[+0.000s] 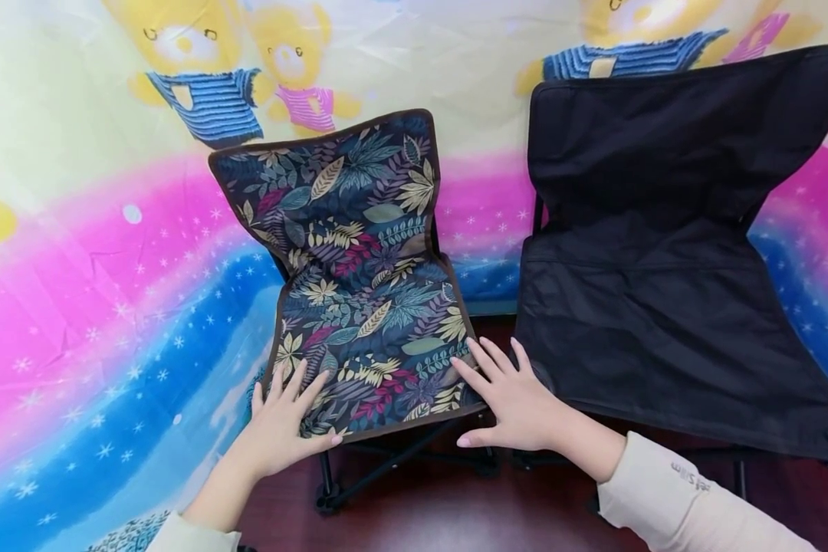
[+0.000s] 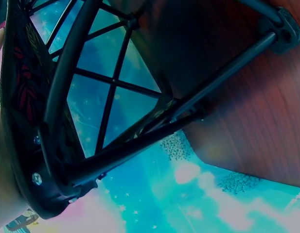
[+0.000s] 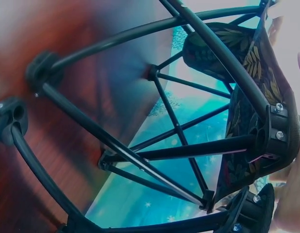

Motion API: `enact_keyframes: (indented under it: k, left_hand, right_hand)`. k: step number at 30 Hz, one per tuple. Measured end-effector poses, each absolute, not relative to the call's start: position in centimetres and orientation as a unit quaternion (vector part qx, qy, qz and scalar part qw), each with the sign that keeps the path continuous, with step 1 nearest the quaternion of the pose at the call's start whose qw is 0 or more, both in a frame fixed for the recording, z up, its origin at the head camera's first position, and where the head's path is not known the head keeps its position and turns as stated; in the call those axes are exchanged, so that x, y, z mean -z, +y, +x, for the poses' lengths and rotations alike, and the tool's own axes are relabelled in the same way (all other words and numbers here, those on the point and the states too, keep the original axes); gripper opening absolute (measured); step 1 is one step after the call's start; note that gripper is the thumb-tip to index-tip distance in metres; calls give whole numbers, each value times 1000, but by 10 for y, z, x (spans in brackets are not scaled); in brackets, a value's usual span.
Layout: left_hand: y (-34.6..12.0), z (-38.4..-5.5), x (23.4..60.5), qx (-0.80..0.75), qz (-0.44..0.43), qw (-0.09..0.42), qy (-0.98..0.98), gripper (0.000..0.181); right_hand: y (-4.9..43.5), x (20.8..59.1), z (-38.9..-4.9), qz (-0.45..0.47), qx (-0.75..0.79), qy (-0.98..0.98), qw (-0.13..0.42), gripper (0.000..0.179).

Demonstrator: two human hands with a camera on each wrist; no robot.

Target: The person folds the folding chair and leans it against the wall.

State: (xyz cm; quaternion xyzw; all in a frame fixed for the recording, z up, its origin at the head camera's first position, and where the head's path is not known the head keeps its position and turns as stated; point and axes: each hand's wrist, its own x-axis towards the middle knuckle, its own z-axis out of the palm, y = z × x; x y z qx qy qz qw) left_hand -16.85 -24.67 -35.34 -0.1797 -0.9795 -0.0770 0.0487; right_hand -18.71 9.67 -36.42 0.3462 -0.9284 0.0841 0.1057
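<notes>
Chair (image 1: 334,188) in leaf print stands left of a black chair (image 1: 652,322) as your left hand (image 1: 277,423) and right hand (image 1: 519,402), fingers spread apart, rest at near corners of the patterned seat (image 1: 379,341).

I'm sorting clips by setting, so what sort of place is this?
Probably an indoor spot dressed for photos or filming: a cartoon-bear backdrop rises behind the leaf-patterned chair, and below is a dark reddish wood-look surface.

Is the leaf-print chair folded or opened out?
Opened out: its seat is spread below the raised backrest, and the right-wrist view shows black tubes splayed underneath.
</notes>
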Motion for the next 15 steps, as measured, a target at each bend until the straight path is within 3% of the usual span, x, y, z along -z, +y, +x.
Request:
enact_keyframes:
  k: [15]
  left_hand:
    - [-255,-160,357,76,-196,56,-976,85]
  right_hand:
    - [102,369,-180,371,-89,-921,79,83]
